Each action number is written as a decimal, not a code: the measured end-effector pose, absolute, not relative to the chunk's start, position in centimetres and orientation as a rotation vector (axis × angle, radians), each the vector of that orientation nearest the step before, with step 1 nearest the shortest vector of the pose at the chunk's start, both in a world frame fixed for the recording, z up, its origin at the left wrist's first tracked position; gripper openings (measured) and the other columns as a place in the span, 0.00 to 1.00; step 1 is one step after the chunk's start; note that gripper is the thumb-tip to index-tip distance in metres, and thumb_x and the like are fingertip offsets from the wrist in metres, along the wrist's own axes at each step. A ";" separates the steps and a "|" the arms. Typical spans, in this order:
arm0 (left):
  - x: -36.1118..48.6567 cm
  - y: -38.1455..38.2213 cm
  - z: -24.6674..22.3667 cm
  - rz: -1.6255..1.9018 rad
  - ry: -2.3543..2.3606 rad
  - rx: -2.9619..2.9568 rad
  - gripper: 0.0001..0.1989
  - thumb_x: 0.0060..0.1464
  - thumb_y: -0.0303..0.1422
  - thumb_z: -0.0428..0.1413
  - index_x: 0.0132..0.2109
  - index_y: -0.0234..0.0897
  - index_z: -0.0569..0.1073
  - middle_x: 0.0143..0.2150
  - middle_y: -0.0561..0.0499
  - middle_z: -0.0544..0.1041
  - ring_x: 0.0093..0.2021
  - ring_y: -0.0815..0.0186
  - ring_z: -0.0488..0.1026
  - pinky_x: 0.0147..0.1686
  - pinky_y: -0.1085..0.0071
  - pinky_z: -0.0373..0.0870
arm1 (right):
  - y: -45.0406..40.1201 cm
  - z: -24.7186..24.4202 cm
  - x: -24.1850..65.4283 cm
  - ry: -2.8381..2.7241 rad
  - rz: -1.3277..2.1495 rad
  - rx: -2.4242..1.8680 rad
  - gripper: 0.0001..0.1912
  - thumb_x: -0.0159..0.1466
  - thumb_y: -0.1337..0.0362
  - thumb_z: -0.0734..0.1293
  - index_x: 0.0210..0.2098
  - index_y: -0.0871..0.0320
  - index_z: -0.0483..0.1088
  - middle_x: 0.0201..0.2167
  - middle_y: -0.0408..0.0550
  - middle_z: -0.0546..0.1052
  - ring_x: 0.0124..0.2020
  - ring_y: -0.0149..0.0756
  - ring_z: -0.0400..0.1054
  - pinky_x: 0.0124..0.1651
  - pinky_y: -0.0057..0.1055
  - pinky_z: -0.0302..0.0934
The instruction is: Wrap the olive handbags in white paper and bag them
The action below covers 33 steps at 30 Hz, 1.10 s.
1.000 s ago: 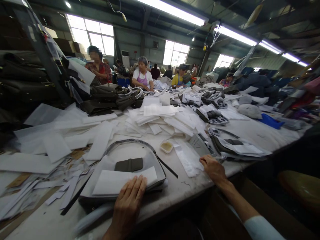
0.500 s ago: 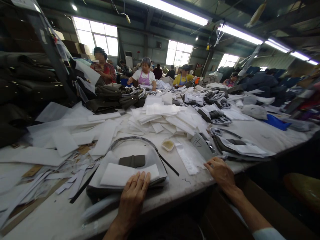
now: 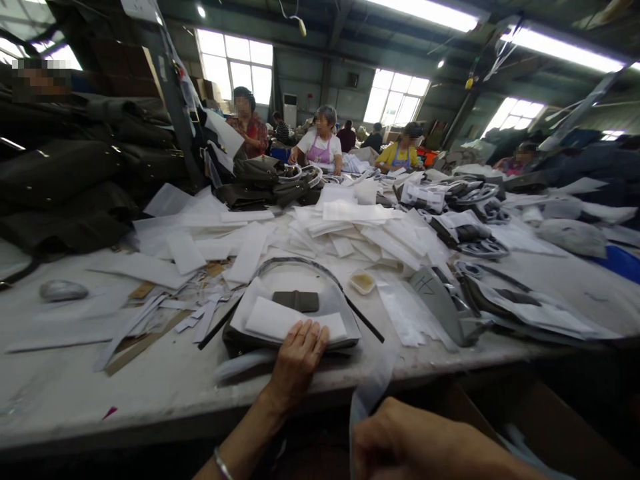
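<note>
A: Where's the bag?
B: Mid-frame on the table, long axis running left-right.
A: Grip?
B: My left hand is spread flat on the white sheet over the bag's near side, not pinching. My right hand, bottom of frame, looks closed on film; fingertips hidden.
A: Nearer hand?
B: Left, already there. From my right, bag lies up-left, apart.

Left hand: fingers flat on white sheet, sheet lying on dark bag | Right hand: closed on translucent strip, before table | Small dish: yellowish contents, near bag | Loose white pieces: heaped beyond bag
</note>
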<state>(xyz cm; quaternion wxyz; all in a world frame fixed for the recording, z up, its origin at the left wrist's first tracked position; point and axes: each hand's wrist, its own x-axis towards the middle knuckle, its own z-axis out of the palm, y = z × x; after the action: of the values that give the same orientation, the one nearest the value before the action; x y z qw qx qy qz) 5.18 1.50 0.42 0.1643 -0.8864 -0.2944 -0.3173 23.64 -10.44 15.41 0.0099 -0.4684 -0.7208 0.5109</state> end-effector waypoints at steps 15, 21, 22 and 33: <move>5.1 1.2 -0.2 -0.958 -0.878 -2.515 0.21 0.66 0.26 0.41 0.60 0.33 0.68 0.57 0.43 0.75 0.60 0.62 0.69 0.61 0.63 0.63 | 15.2 15.2 24.6 -2.612 0.260 -2.022 0.07 0.53 0.66 0.74 0.33 0.55 0.78 0.31 0.45 0.79 0.34 0.37 0.72 0.35 0.27 0.59; 4.9 1.1 0.7 -0.986 -0.854 -2.489 0.24 0.65 0.22 0.39 0.66 0.31 0.62 0.55 0.43 0.76 0.59 0.63 0.70 0.62 0.65 0.61 | 17.6 11.9 23.6 -2.634 0.130 -1.952 0.06 0.57 0.66 0.71 0.36 0.55 0.78 0.37 0.49 0.81 0.37 0.40 0.74 0.38 0.29 0.61; 4.9 1.1 0.7 -0.982 -0.853 -2.488 0.25 0.65 0.22 0.39 0.66 0.33 0.61 0.54 0.44 0.77 0.58 0.63 0.70 0.62 0.65 0.61 | 17.7 11.3 23.4 -2.630 0.091 -1.924 0.07 0.59 0.67 0.69 0.37 0.56 0.77 0.39 0.51 0.80 0.38 0.41 0.74 0.39 0.30 0.62; 4.2 1.9 2.4 -1.094 -0.816 -2.514 0.21 0.65 0.23 0.42 0.61 0.34 0.69 0.51 0.44 0.78 0.55 0.62 0.73 0.57 0.64 0.66 | 16.2 12.1 26.7 -2.263 -0.152 -1.699 0.19 0.68 0.71 0.59 0.58 0.64 0.65 0.58 0.55 0.70 0.59 0.43 0.58 0.62 0.39 0.47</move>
<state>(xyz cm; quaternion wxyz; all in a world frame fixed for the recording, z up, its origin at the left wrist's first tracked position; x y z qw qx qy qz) 4.22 1.87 2.40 0.1401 -0.8701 -0.2823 -0.3788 26.71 16.23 12.11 0.1535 -0.5924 -0.7891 -0.0529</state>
